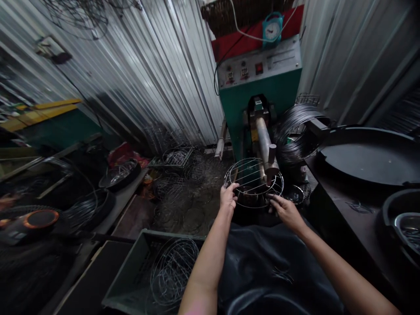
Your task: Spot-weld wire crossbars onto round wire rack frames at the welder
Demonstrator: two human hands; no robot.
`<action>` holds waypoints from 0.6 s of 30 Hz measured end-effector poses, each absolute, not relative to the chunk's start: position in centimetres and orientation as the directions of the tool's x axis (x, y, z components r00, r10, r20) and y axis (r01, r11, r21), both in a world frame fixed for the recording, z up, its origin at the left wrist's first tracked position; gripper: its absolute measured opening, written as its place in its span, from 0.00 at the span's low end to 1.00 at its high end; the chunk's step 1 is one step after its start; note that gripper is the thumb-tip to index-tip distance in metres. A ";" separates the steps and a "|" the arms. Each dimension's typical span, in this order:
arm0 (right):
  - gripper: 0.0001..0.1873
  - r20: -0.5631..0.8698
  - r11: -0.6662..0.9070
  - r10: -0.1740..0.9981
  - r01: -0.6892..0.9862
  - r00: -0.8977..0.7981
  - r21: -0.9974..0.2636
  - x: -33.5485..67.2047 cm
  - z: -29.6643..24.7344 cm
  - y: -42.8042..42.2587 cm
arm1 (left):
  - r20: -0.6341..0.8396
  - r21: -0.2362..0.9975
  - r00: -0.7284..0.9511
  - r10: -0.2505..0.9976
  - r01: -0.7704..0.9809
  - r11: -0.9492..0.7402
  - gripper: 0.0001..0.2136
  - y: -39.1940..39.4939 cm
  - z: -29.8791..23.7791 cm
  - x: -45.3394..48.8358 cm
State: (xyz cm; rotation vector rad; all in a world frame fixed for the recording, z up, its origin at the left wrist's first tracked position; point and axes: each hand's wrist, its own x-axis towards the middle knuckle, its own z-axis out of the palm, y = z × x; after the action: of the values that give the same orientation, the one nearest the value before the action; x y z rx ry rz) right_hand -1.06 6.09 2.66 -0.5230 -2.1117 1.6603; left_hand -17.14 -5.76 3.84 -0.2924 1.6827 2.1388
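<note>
A round wire rack [251,189] with parallel bars and a rim of rings is held at the welding machine's arm [265,146]. My left hand [229,197] is closed on the rack's left edge, with the thumb on top. At the right edge of the rack, just below the electrode tip [269,178], my right hand [281,207] is pinched shut. What sits between its fingertips is too small and dark to make out. A few short wire pieces [282,274] lie on the black apron [252,258] over my lap.
The green machine body [262,94] stands ahead, with a blue dial scale [272,29] on top. Coiled wire [295,127] hangs at right, beside a bench with a large black pan [370,155]. A green crate [127,275] at lower left holds wire rings [173,271].
</note>
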 end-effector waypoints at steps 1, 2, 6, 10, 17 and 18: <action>0.22 0.106 0.260 0.518 0.038 -0.849 -0.965 -0.9 2.7 6.3 | -0.387 0.888 -0.903 0.185 -0.419 -0.190 0.17 -5.6 4.0 -17.0; 0.20 0.129 0.290 0.518 0.031 -0.845 -0.957 -0.8 2.9 6.5 | -0.374 0.894 -0.908 0.190 -0.407 -0.189 0.17 -5.5 4.1 -16.8; 0.20 0.166 0.231 0.646 -0.016 -0.745 -0.973 -0.1 4.4 6.7 | -0.395 0.878 -0.901 0.178 -0.427 -0.215 0.18 -5.2 4.4 -16.4; 0.21 0.150 0.128 0.706 -0.083 -0.692 -0.988 0.3 5.0 6.5 | -0.422 0.860 -0.890 0.170 -0.453 -0.236 0.17 -5.1 4.5 -16.2; 0.15 0.284 0.497 0.546 0.032 -0.788 -0.867 -0.3 3.1 6.8 | -0.414 0.868 -0.896 0.161 -0.442 -0.225 0.18 -5.1 4.8 -15.4; 0.15 0.270 0.508 0.529 0.045 -0.805 -0.860 -0.4 3.0 6.9 | -0.405 0.873 -0.899 0.167 -0.434 -0.222 0.18 -5.2 4.9 -15.3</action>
State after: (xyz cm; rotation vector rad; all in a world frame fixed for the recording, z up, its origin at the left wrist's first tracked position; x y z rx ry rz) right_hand -0.41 6.90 2.98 -0.4695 -2.2437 1.2587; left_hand -15.30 -5.18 4.88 -0.3167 1.6612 2.1691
